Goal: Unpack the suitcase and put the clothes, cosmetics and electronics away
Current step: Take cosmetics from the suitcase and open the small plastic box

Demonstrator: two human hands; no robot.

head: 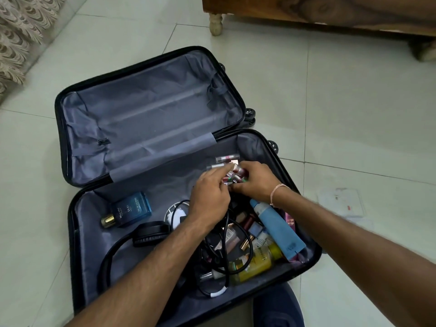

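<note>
Suitcase lies open on the tiled floor. I see both hands in its near half: left hand and right hand curl their fingers around a cluster of small lipstick tubes, beside tangled cables.

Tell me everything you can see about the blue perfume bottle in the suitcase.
The square blue glass perfume bottle has a shiny gold cap and white lettering on its face. It lies flat on the grey fabric lining in the near half of the open black suitcase, cap towards the near left. Neither hand touches it; black headphones lie just beside it.
</note>
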